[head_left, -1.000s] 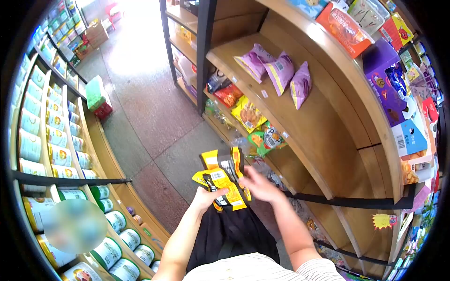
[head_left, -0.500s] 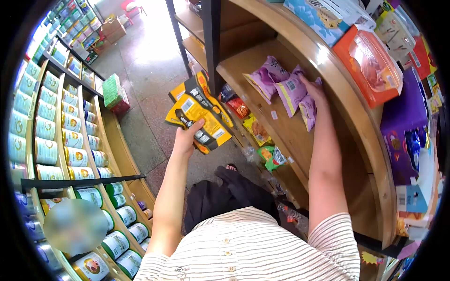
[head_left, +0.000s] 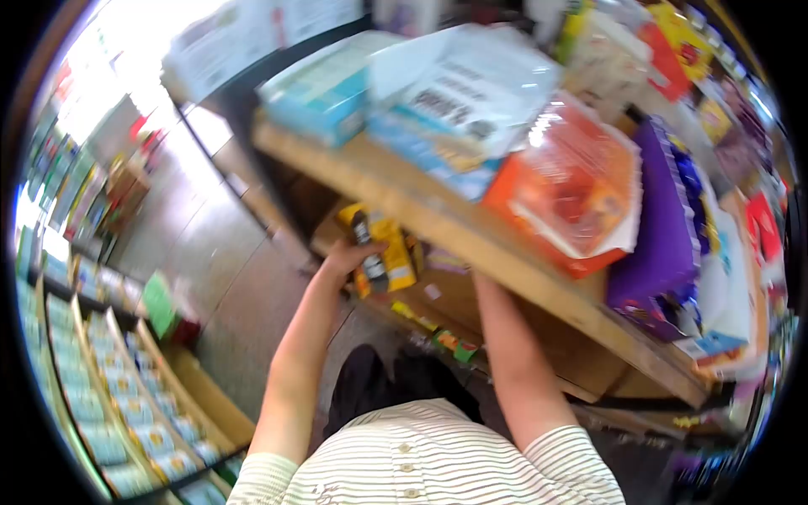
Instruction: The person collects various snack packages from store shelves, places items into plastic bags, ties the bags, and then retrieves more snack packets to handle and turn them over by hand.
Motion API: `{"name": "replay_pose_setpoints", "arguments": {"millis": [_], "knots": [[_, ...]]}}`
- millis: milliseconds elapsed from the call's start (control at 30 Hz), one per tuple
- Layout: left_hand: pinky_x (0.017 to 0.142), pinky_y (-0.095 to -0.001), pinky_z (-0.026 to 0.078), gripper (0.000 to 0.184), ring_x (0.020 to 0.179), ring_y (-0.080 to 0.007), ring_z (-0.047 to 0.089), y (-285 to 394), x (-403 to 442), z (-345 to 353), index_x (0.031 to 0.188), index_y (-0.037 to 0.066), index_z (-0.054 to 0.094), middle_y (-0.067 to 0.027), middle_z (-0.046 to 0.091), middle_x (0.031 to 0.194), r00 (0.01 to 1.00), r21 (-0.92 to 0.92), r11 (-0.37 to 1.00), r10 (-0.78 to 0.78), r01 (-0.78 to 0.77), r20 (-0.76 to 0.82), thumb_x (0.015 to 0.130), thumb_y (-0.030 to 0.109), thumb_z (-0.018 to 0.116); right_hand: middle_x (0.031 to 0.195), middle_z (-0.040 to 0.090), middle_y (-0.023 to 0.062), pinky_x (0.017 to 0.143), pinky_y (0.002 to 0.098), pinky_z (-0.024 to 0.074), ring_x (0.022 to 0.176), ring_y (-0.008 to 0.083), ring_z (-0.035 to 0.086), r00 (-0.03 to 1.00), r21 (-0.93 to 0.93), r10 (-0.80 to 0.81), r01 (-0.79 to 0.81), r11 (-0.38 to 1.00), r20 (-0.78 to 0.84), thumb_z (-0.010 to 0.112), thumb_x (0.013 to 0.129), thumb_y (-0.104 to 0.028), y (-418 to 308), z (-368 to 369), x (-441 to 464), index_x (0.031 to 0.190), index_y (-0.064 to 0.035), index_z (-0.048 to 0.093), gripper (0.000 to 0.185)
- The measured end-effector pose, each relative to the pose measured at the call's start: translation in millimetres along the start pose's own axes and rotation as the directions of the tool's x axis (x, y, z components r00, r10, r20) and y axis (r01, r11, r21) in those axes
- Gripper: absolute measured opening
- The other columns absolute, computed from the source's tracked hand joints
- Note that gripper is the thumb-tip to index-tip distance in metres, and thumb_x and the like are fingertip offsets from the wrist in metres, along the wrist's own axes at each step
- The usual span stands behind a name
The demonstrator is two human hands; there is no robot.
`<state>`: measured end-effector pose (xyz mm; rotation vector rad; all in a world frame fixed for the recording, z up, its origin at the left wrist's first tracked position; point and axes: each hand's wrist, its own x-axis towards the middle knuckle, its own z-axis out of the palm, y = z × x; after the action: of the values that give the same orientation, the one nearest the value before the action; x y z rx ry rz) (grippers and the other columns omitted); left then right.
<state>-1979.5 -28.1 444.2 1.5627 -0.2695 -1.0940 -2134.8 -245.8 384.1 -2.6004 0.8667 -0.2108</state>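
My left hand (head_left: 348,256) is closed around yellow-and-black snack packets (head_left: 389,268), held at the front left of the lower wooden shelf (head_left: 438,295). A sliver of a purple snack packet (head_left: 446,260) shows on that shelf, just right of the yellow ones. My right forearm (head_left: 509,345) reaches in beneath the upper shelf board (head_left: 404,198). The board hides my right hand and its fingers, so what they touch cannot be made out. Motion blurs the view.
On the upper shelf stand a light-blue box (head_left: 324,101), a white-and-blue package (head_left: 467,93), an orange package (head_left: 572,185) and a purple box (head_left: 661,236). Shelves of cans (head_left: 139,408) line the left. A green package (head_left: 160,305) stands on the floor (head_left: 223,295).
The view has swung and come closer to the upper shelf. My left hand has brought the yellow packets to the lower shelf. My right hand, earlier on the purple packets, is now hidden under the board.
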Motion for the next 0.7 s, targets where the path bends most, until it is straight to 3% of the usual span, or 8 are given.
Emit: {"name": "replay_pose_setpoints", "arguments": {"millis": [33, 167, 300, 367, 433, 633, 700], "knots": [[0.068, -0.0279, 0.048, 0.042, 0.076, -0.0175, 0.060, -2.1, 9.6, -3.3, 0.095, -0.003, 0.057, -0.0094, 0.062, 0.087, 0.996, 0.052, 0.998, -0.036, 0.032, 0.083, 0.062, 0.018, 0.072, 0.123, 0.033, 0.0141, 0.095, 0.0282, 0.0196, 0.116, 0.0214, 0.026, 1.000, 0.007, 0.024, -0.024, 1.000, 0.005, 0.057, 0.069, -0.035, 1.3, -3.4, -7.7, 0.118, -0.0034, 0.038, 0.061], [0.072, -0.0297, 0.047, 0.048, 0.080, -0.0207, 0.059, -13.3, 41.3, -6.5, 0.097, -0.005, 0.056, -0.0121, 0.060, 0.092, 0.986, 0.227, 0.966, -0.143, 0.122, 0.081, 0.059, 0.017, 0.074, 0.119, 0.036, 0.0138, 0.092, 0.0281, 0.0221, 0.112, 0.0211, 0.029, 0.994, 0.040, 0.107, -0.107, 0.994, 0.005, 0.055, 0.069, -0.031, 1.8, -9.6, -21.3, 0.114, -0.0027, 0.039, 0.056], [0.073, -0.0326, 0.048, 0.052, 0.085, -0.0222, 0.058, 1.5, 34.5, 6.3, 0.102, -0.008, 0.050, -0.0137, 0.058, 0.097, 0.978, 0.171, 0.982, -0.113, 0.083, 0.177, 0.059, 0.009, 0.074, 0.114, 0.038, 0.0135, 0.089, 0.0280, 0.0246, 0.108, 0.0208, 0.032, 0.992, 0.073, 0.128, -0.127, 0.989, -0.008, 0.054, 0.069, -0.027, -3.3, -5.5, -24.8, 0.110, -0.0021, 0.041, 0.050], [0.072, -0.0322, 0.048, 0.051, 0.085, -0.0217, 0.058, 7.9, 27.5, 8.7, 0.102, -0.007, 0.050, -0.0135, 0.059, 0.096, 0.954, 0.089, 0.980, -0.196, 0.181, 0.226, 0.059, 0.008, 0.074, 0.112, 0.039, 0.0133, 0.087, 0.0279, 0.0259, 0.106, 0.0207, 0.033, 0.989, 0.083, 0.146, -0.144, 0.986, -0.019, 0.053, 0.069, -0.025, 1.3, -8.6, -24.9, 0.109, -0.0018, 0.042, 0.048], [0.073, -0.0324, 0.048, 0.048, 0.084, -0.0207, 0.059, 0.1, 27.0, 6.5, 0.101, -0.006, 0.050, -0.0127, 0.059, 0.095, 0.974, 0.213, 0.970, -0.152, 0.114, 0.169, 0.061, 0.007, 0.073, 0.110, 0.040, 0.0132, 0.085, 0.0279, 0.0271, 0.104, 0.0206, 0.035, 0.988, 0.086, 0.154, -0.151, 0.985, -0.028, 0.053, 0.068, -0.023, 8.1, -13.3, -29.2, 0.107, -0.0015, 0.042, 0.045], [0.072, -0.0341, 0.050, 0.045, 0.081, -0.0216, 0.059, -9.6, -11.3, 1.6, 0.100, -0.004, 0.047, -0.0118, 0.060, 0.092, 0.993, -0.126, 0.990, -0.047, 0.061, 0.104, 0.061, 0.000, 0.071, 0.104, 0.044, 0.0127, 0.080, 0.0277, 0.0309, 0.097, 0.0201, 0.039, 0.976, 0.087, 0.216, -0.214, 0.973, -0.011, 0.051, 0.068, -0.017, 36.5, -25.9, -55.5, 0.101, -0.0005, 0.045, 0.038], [0.072, -0.0345, 0.049, 0.040, 0.081, -0.0212, 0.059, -21.7, -21.0, 1.3, 0.098, -0.003, 0.049, -0.0107, 0.060, 0.092, 0.998, -0.161, 0.987, 0.001, 0.010, 0.069, 0.063, -0.001, 0.070, 0.101, 0.045, 0.0125, 0.079, 0.0276, 0.0321, 0.095, 0.0200, 0.041, 0.975, 0.089, 0.223, -0.222, 0.971, -0.004, 0.050, 0.068, -0.015, 44.2, -27.4, -61.9, 0.099, -0.0002, 0.045, 0.035]]}}
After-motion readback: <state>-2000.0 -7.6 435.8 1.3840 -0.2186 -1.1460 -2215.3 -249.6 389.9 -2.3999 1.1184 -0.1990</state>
